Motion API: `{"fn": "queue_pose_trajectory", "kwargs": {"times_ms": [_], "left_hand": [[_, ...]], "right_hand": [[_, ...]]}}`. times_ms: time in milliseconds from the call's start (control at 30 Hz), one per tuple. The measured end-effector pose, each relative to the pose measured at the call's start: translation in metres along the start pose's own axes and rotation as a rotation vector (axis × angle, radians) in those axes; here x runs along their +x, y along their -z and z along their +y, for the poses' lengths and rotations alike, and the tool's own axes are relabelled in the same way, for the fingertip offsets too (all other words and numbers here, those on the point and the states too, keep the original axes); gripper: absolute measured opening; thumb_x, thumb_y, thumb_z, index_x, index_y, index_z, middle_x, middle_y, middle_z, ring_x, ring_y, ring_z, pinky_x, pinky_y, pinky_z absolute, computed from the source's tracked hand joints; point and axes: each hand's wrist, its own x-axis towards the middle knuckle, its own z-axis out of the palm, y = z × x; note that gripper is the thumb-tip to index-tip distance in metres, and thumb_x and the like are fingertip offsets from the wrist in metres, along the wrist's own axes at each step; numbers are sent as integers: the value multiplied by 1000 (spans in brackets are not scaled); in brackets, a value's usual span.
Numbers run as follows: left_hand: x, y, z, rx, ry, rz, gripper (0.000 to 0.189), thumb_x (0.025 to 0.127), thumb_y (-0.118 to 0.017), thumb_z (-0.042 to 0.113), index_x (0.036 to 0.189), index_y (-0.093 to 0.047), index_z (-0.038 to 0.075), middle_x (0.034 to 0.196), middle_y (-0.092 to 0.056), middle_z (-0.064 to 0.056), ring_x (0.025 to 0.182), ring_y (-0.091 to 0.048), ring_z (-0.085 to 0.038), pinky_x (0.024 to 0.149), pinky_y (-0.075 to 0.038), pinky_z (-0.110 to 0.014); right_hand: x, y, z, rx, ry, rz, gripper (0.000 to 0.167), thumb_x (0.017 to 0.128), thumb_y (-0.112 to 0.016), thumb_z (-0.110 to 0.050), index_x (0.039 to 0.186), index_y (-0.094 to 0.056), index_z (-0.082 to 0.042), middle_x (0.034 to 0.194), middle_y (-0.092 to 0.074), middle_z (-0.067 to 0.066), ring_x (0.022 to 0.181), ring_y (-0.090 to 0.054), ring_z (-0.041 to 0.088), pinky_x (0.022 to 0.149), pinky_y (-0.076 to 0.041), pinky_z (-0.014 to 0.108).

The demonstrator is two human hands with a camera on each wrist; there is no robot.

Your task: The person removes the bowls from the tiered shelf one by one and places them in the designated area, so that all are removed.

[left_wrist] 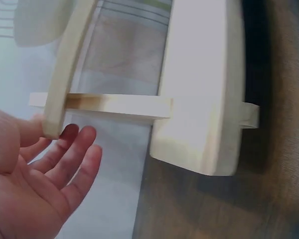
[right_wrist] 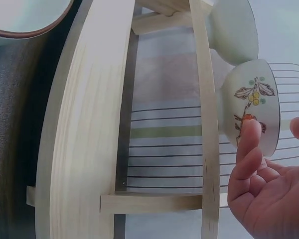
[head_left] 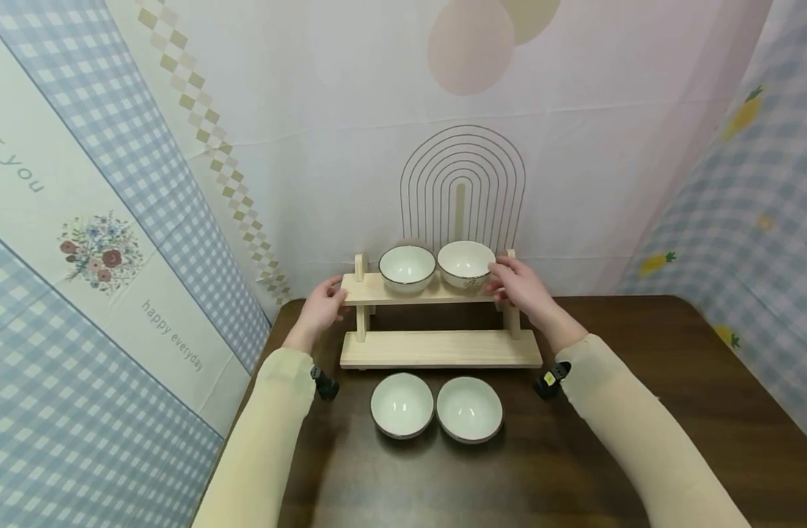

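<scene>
A two-tier wooden rack [head_left: 436, 350] stands on the table, with two white bowls side by side on its upper board. My left hand [head_left: 320, 306] holds the left end of that board [left_wrist: 65, 74], thumb on one side and fingers beyond it. The left upper bowl [head_left: 407, 268] is close beside the right upper bowl [head_left: 466, 262]. At the latter's right side is my right hand [head_left: 519, 284]. In the right wrist view, a fingertip touches the bowl's flower-painted wall [right_wrist: 261, 102], while the thumb stands apart from the rim.
Two more white bowls, a left one [head_left: 402, 405] and a right one [head_left: 469, 409], sit on the brown table [head_left: 436, 484] in front of the rack. Behind it hangs a printed cloth [head_left: 337, 183], with checked cloth on both sides.
</scene>
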Motion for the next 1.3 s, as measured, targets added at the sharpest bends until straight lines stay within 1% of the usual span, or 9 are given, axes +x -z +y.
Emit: {"fn": "queue_pose_trajectory", "kwargs": {"times_ms": [133,300,433,533,700,767,1000,1233,1300], "left_hand": [[1,3,3,-5,24,-20,58,115,-49,16,169,-30,7,144,-54,-28,120,-66,-47,93,-58,-52],[1,4,4,-27,50,-16,59,115,-49,14,170,-30,10,144,-54,-28,120,-67,-46,85,-61,-44],[0,2,7,-22,55,-2,58,114,-48,13,170,-31,11,145,-53,-27,120,-67,-47,90,-60,-51],[0,0,8,-22,56,7,58,115,-48,13,170,-31,13,146,-52,-27,118,-67,-46,94,-58,-55],[0,-3,8,-43,65,21,57,115,-47,11,170,-33,13,146,-52,-26,116,-68,-42,83,-61,-45],[-1,-4,8,-44,68,25,57,114,-47,11,169,-33,12,144,-52,-26,115,-68,-41,82,-61,-44],[-4,-5,12,-17,80,15,58,114,-45,10,170,-32,12,142,-51,-25,110,-68,-38,93,-57,-57],[-5,-8,14,43,83,7,58,115,-40,10,171,-26,11,144,-52,-25,106,-65,-33,93,-55,-56],[-4,-9,15,62,80,8,58,115,-38,11,172,-25,12,144,-53,-24,105,-64,-32,89,-55,-54]], "right_hand": [[0,-5,-3,-10,-2,5,75,113,-45,-46,170,-22,-3,118,-73,22,74,-65,9,65,-44,26],[3,-14,-5,-14,-7,17,75,113,-49,-43,170,-21,-3,112,-74,18,75,-65,12,67,-49,26],[4,-18,-2,15,-7,28,72,112,-50,-38,170,-22,-3,106,-74,13,74,-64,12,66,-50,25],[2,-18,-1,33,1,36,73,113,-50,-38,170,-22,-3,106,-74,14,73,-63,10,64,-48,23],[-2,-19,-1,40,7,44,74,112,-51,-40,170,-21,-3,110,-74,17,73,-63,9,62,-47,21],[-4,-20,0,44,3,44,76,112,-51,-40,171,-20,-3,112,-73,18,74,-64,9,63,-48,21],[-8,-22,0,42,-5,59,75,112,-51,-39,170,-20,-2,110,-74,17,75,-65,10,66,-50,24],[-10,-24,-6,0,-5,76,72,111,-50,-35,168,-25,1,104,-74,13,78,-65,12,67,-51,27],[-11,-25,-8,-16,-4,89,71,111,-51,-36,167,-28,2,102,-75,13,77,-66,14,65,-51,26]]}}
